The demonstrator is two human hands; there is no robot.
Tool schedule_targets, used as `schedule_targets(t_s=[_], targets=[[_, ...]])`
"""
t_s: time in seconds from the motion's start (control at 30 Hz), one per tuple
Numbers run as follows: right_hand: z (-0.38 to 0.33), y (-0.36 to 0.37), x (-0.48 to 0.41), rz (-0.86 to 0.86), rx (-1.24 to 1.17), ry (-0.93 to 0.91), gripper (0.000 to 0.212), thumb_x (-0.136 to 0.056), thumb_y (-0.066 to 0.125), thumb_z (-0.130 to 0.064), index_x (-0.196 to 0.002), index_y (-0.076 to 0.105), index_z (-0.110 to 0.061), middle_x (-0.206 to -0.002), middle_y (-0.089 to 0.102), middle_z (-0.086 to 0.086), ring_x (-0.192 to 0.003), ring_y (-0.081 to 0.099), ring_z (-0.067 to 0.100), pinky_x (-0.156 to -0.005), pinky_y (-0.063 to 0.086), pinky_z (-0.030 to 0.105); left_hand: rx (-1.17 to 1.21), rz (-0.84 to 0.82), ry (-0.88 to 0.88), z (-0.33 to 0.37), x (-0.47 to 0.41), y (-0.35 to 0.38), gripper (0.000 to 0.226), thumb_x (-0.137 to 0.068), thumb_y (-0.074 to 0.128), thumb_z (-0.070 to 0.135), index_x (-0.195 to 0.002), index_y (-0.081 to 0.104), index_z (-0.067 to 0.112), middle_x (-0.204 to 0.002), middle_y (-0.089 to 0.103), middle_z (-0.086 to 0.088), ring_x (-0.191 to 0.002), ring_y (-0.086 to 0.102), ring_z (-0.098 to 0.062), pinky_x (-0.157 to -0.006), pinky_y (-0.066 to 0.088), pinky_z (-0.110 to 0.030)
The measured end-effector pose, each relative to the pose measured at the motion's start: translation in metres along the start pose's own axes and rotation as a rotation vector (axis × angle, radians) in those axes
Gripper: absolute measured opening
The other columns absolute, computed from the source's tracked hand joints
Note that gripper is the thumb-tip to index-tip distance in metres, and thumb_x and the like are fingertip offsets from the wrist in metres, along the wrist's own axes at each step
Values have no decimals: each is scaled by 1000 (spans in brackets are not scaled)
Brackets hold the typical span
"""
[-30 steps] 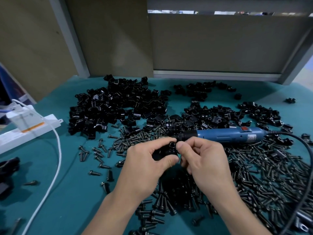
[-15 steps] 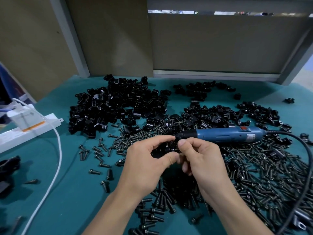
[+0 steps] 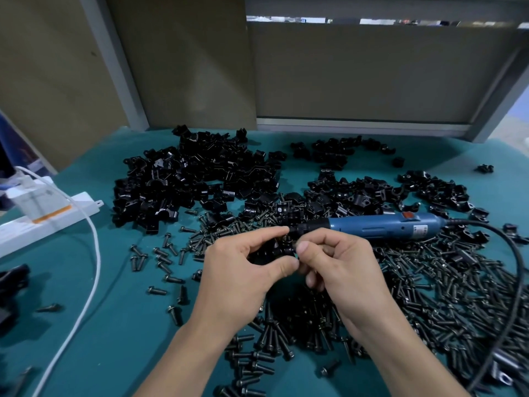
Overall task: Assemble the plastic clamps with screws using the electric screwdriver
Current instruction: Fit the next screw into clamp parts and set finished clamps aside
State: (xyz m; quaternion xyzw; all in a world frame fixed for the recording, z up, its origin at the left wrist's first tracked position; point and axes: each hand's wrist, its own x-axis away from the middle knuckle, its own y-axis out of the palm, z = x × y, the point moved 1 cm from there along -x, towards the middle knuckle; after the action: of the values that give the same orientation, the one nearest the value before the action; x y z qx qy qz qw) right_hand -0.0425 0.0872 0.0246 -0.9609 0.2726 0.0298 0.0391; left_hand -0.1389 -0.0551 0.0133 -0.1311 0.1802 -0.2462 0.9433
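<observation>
My left hand (image 3: 243, 270) pinches a black plastic clamp (image 3: 276, 250) between thumb and forefinger, above the table's middle. My right hand (image 3: 340, 267) meets it from the right, with thumb and forefinger pinching a small screw at the clamp; the screw is mostly hidden by the fingertips. The blue electric screwdriver (image 3: 380, 226) lies on the table just behind my right hand, tip pointing left, its black cable (image 3: 515, 282) curving off to the right. A heap of black clamps (image 3: 189, 181) fills the back left. Loose black screws (image 3: 446, 290) cover the table to the right and near my wrists.
More clamps (image 3: 372, 190) lie scattered at the back right. A white power strip (image 3: 43, 222) with a plug and white cable (image 3: 94, 270) sits at the left. Black parts (image 3: 11, 285) lie at the left edge. Brown panels (image 3: 372, 73) wall the back of the teal table (image 3: 120, 310).
Both hands have stayed together at the clamp, shifting only slightly; my right fingers have turned a little at the screw. The screwdriver has not moved.
</observation>
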Motion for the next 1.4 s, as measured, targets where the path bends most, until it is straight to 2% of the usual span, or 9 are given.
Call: schedule_targets(t_s=[0.23, 0.37, 0.5, 0.6, 0.7, 0.83, 0.97, 1.13, 1.4], targets=[[0, 1, 2, 16, -28, -41, 17, -93, 74, -9, -81, 77, -21, -63, 68, 6, -51, 56, 12, -50, 47, 20, 146, -104, -121, -3, -3, 4, 52, -63, 85, 52, -114, 78, 45, -107, 79, 18, -78, 79, -19, -72, 66, -46], [0, 2, 2, 35, 54, -91, 21, -93, 74, -9, -81, 77, -26, -63, 69, 5, -51, 55, 10, -51, 48, 20, 107, -120, -151, -5, -5, 3, 34, -70, 88, 45, -102, 77, 51, -99, 78, 24, -55, 68, -10, -55, 60, -32], [1, 4, 3, 35, 119, -130, 23, -93, 75, -10, -81, 76, -29, -63, 69, 2, -52, 54, 7, -51, 47, 21, 130, -179, -218, -9, -5, 1, 45, -66, 85, 52, -108, 79, 41, -102, 79, 15, -78, 69, 3, -72, 55, -25], [0, 3, 2, 18, 121, -149, 22, -91, 76, -9, -82, 77, -29, -66, 72, 0, -55, 59, 3, -55, 48, 17, 225, -227, -225, -6, -4, 5, 22, -79, 88, 32, -100, 83, 37, -80, 78, 7, -52, 58, -2, -51, 46, -19], [-1, 0, 0, -7, 103, -148, 21, -91, 76, -8, -83, 78, -28, -67, 72, 3, -57, 61, 5, -55, 49, 17, 189, -218, -156, -2, -4, 4, 51, -83, 87, 15, -84, 76, 64, -88, 76, 30, -65, 68, 9, -62, 50, -10], [0, -4, -1, -12, 133, -155, 20, -91, 76, -10, -84, 78, -29, -69, 72, 3, -57, 59, 7, -55, 49, 20, 222, -213, -165, -4, -5, 4, 37, -78, 90, 19, -111, 81, 36, -105, 81, 11, -80, 73, 4, -75, 54, -16], [0, -4, -1, -12, 142, -165, 21, -93, 75, -10, -84, 77, -29, -66, 72, 2, -54, 58, 9, -52, 49, 23, 103, -138, -114, -2, -3, 5, 45, -73, 90, 36, -115, 78, 46, -114, 76, 24, -112, 68, 6, -101, 51, -24], [1, -4, -1, -8, 128, -148, 18, -93, 75, -14, -84, 77, -29, -64, 71, 4, -53, 56, 12, -51, 48, 25, -80, -69, 11, 1, 0, 3, 51, -72, 85, 53, -118, 67, 66, -120, 62, 46, -118, 53, 24, -94, 37, 4], [5, -4, -4, -4, 111, -113, 18, -96, 73, -22, -78, 74, -26, -57, 65, 1, -52, 50, 16, -49, 41, 28, -135, -98, 29, 3, 5, 5, 62, -82, 84, 45, -128, 54, 73, -115, 67, 42, -90, 74, -6, -81, 61, -25]])
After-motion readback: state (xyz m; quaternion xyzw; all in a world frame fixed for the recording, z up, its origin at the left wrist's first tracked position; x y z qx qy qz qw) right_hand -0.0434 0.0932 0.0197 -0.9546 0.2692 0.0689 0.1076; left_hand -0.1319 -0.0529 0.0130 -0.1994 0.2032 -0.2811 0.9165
